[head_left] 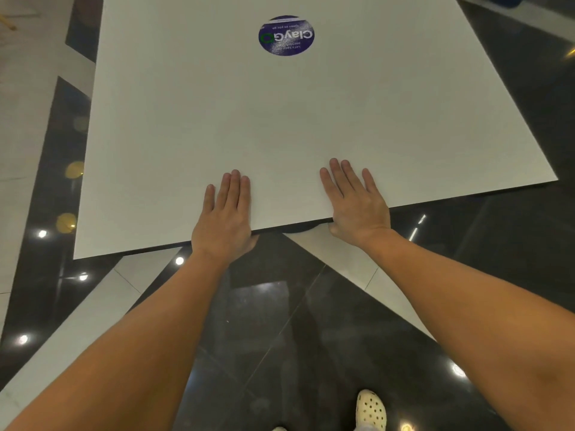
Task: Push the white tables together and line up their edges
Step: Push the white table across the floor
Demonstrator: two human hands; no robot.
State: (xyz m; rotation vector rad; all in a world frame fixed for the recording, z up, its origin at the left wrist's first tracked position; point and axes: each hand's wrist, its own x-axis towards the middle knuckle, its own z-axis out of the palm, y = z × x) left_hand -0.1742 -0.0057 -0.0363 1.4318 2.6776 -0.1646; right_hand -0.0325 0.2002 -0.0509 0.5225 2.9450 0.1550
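One white square table (280, 119) fills the upper part of the head view, its near edge running at a slant from lower left to upper right. A round blue sticker (286, 35) sits near its far side. My left hand (225, 213) lies on the near edge, fingers flat on top and thumb tucked under the rim. My right hand (354, 203) grips the same edge a little to the right in the same way. No second table is in view.
The floor is glossy dark tile (280, 321) with pale tile bands (77, 321) crossing it at angles. My foot in a cream perforated shoe (370, 410) stands at the bottom right. A dark table base (298, 227) peeks out under the near edge.
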